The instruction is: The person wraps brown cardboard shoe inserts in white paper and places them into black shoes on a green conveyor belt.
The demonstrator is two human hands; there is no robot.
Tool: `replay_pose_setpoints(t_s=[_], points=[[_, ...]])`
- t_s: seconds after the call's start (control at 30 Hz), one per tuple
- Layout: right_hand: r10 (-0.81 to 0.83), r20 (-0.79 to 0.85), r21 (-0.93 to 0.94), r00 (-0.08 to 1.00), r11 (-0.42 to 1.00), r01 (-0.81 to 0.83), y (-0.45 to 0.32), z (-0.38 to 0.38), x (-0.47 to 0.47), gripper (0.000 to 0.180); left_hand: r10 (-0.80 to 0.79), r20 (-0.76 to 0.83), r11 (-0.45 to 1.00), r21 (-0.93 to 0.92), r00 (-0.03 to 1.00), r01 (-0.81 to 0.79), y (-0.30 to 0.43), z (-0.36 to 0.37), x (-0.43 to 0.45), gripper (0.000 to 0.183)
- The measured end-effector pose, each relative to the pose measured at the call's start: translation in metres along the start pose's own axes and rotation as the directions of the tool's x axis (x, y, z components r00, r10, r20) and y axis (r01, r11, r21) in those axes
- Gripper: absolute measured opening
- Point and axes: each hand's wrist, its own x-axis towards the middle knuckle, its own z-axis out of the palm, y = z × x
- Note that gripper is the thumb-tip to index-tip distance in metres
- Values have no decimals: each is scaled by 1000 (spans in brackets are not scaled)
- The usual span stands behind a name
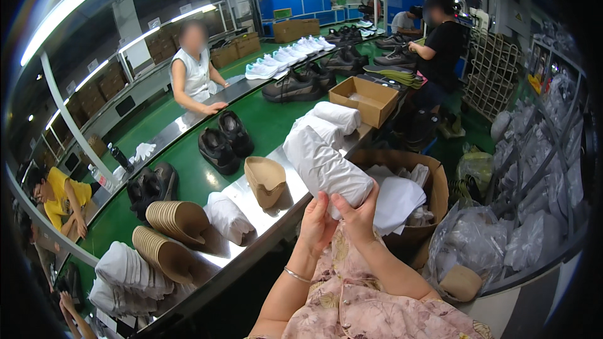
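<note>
Both my hands grip the near end of a long bundle wrapped in white tissue paper (325, 165). My left hand (316, 223) holds its left edge, and my right hand (358, 209) wraps the right edge with the thumb on top. Behind it, another white paper-wrapped bundle (337, 117) lies at the metal edge of the bench; its lower part is hidden. To the left on the metal ledge stand a few nested brown cardboard shoe forms (264, 181) and a crumpled white paper-wrapped form (229, 219).
Two stacks of cardboard forms (176, 221) and several white-wrapped forms (129, 273) line the ledge. Dark shoes (226, 141) sit on the green conveyor belt (278, 122). Beside me are a small carton (362, 96), a large carton of paper (438, 188) and plastic bags (471, 235). Co-workers stand around the line.
</note>
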Motion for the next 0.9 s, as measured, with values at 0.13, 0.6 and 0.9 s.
replay_pose_setpoints(t_s=[0.13,0.6,0.9], points=[[100,52,118,994,987,-106,-20,0,-8,70,53,-30,996,68,998,-51,1,10,-15,26],[-17,35,-83,999,996,20,6,12,-6,64,113,-236,993,73,965,-98,8,-7,-5,14],[82,181,38,980,995,-90,9,1,21,61,603,-190,425,899,775,-110,58,-24,-19,53]])
